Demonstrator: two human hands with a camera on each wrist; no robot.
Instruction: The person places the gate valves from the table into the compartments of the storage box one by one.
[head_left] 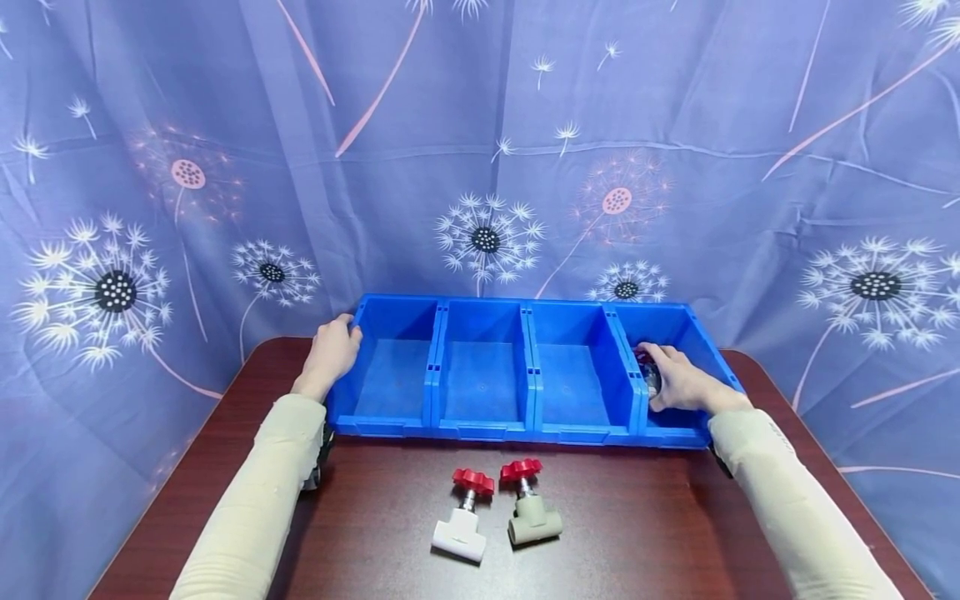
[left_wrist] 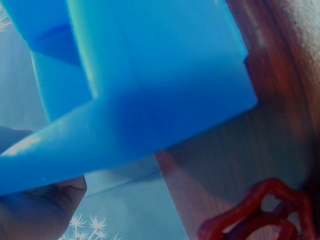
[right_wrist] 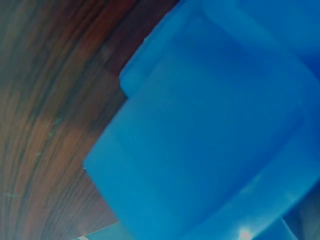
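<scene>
1. Head view: a row of four blue bins (head_left: 483, 432) stands across the far part of a dark red-brown table (head_left: 375, 517), in front of a blue curtain (head_left: 480, 100) printed with dandelions.
2. Head view: the left hand (head_left: 332, 354) is at the outer left wall of the row, its fingers bent over the rim.
3. Head view: the right hand (head_left: 678, 379) reaches into the rightmost bin. Its fingers and thumb are curved round a piece (head_left: 651, 379), red at the top and darker below. The hand covers much of the piece, so its full shape cannot be told. It is inside that bin, next to the left wall; whether it touches the floor there is unclear.
4. Head view: on the table in front of the bins lie a white valve (head_left: 459, 535) and, just to its right, a grey-green valve (head_left: 536, 523). The two are near each other but apart. Each has a T-shaped body towards the near edge and a red wheel on a metal stem pointing towards the bins.
5. Left wrist view: the left hand, at the lower left, shows on both sides of a blue wall, pinching it. A red wheel (left_wrist: 250, 218) is cut off by the bottom edge; which valve it belongs to cannot be told.
6. Right wrist view: blurred blue outer walls of a bin fill most of the picture, with table grain at the left. The right hand's grip cannot be told from here.
</scene>
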